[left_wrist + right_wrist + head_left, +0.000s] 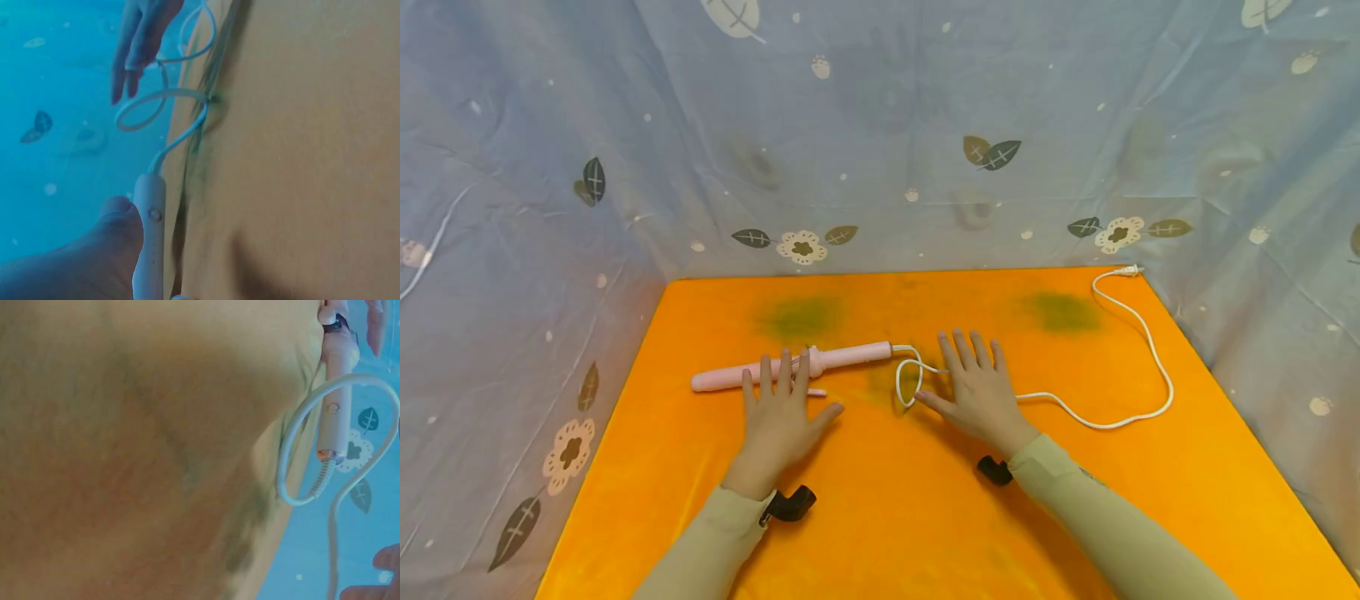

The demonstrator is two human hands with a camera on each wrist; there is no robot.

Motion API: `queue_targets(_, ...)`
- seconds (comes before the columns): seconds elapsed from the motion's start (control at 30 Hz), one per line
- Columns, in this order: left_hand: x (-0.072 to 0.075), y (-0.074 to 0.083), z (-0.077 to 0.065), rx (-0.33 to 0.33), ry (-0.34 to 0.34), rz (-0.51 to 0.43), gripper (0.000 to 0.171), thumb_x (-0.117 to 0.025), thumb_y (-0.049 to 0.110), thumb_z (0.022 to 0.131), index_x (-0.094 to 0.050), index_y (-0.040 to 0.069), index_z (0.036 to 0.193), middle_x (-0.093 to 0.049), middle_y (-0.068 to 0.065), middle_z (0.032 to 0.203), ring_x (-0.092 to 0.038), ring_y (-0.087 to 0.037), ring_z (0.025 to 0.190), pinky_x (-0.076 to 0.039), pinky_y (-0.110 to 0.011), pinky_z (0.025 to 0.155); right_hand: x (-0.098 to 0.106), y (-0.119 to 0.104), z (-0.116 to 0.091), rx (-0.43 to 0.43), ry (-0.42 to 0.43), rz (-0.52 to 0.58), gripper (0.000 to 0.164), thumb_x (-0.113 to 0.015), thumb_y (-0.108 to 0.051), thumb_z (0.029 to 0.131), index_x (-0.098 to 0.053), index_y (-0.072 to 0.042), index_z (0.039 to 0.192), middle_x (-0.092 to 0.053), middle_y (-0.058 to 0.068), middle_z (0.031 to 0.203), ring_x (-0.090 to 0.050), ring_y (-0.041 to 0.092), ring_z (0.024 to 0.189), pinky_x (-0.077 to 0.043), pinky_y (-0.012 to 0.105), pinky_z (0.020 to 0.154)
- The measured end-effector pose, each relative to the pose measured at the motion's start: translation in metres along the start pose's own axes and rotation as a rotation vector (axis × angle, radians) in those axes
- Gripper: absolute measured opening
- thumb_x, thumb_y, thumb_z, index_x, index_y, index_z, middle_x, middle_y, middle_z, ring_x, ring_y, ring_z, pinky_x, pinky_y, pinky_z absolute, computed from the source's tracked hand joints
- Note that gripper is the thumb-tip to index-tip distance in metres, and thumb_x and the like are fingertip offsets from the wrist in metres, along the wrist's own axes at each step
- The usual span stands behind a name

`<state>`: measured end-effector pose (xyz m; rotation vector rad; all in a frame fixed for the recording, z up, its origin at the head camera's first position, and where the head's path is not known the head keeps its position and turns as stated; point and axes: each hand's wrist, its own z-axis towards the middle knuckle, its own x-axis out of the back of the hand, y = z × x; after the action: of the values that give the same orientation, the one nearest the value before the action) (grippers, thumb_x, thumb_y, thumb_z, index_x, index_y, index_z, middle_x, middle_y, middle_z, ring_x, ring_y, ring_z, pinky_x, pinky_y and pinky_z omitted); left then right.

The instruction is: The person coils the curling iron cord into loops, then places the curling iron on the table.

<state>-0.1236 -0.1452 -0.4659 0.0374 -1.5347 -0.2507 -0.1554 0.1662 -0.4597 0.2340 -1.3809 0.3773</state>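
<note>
A pink curling iron [853, 356] lies on the orange tabletop, its barrel pointing left and its handle right. My left hand [778, 425] is spread with straight fingers, the fingertips overlapping the barrel and clamp in the head view. In the left wrist view the thumb [109, 240] appears beside the handle [149, 250], which has a round button. My right hand [981, 396] is also spread flat, over the white cord [1159, 367] just right of its small loop, and hides part of it. The right wrist view shows the cord loop [284, 450] near the handle end [334, 434].
The cord curves across the right side to a white plug [1127, 271] at the table's [880, 517] back right corner. Blue-grey curtains [880, 108] with leaves and flowers enclose the back and both sides. A black wrist mount [793, 504] sits under each sleeve cuff.
</note>
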Motion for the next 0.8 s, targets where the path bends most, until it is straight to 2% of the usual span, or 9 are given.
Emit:
queue_targets(0.2,-0.003,0.010,0.013,-0.073,0.036,0.045,0.103,-0.045,0.077,0.084,-0.007,0.016,0.157,-0.011,-0.016,0.160,0.006,-0.040,0.145,0.016,-0.059,0.109,-0.006,0.002,0.008,0.025,-0.010,0.057,0.097,-0.044,-0.075,0.086,-0.018,-0.013,0.156,-0.025,0.017,0.156,-0.020,0.038,0.143,-0.009,0.057,0.113)
queue_targets(0.37,-0.010,0.017,0.028,-0.163,0.080,0.057,0.104,-0.048,0.078,0.082,-0.009,0.017,0.157,-0.012,-0.016,0.159,-0.001,-0.041,0.145,0.008,-0.061,0.110,-0.010,0.004,0.013,0.063,-0.005,0.147,0.089,-0.047,-0.067,0.090,-0.023,-0.012,0.155,-0.033,0.014,0.153,-0.028,0.035,0.140,-0.014,0.055,0.113)
queue_targets(0.5,-0.014,0.019,0.040,-0.215,0.093,0.022,0.100,-0.056,0.073,0.081,-0.019,0.017,0.156,-0.016,-0.016,0.159,-0.009,-0.043,0.144,0.002,-0.061,0.111,-0.013,0.005,0.015,0.086,0.020,0.203,0.083,-0.054,-0.058,0.092,-0.024,-0.012,0.154,-0.043,0.013,0.146,-0.040,0.034,0.132,-0.023,0.052,0.111)
queue_targets(0.63,-0.017,0.017,0.050,-0.216,0.064,-0.004,0.098,-0.060,0.070,0.081,-0.024,0.017,0.155,-0.019,-0.014,0.158,-0.011,-0.042,0.143,-0.001,-0.062,0.111,-0.016,0.005,0.015,0.094,0.042,0.214,0.079,-0.059,-0.051,0.093,-0.027,-0.011,0.153,-0.053,0.014,0.135,-0.050,0.034,0.122,-0.033,0.051,0.105)
queue_targets(0.8,-0.018,0.012,0.059,-0.233,0.011,-0.032,0.097,-0.063,0.067,0.081,-0.023,0.018,0.155,-0.028,-0.013,0.155,-0.018,-0.039,0.142,0.001,-0.059,0.112,-0.020,0.006,0.016,0.108,0.060,0.205,0.075,-0.062,-0.046,0.093,-0.032,-0.009,0.151,-0.061,0.014,0.124,-0.056,0.034,0.114,-0.037,0.051,0.101)
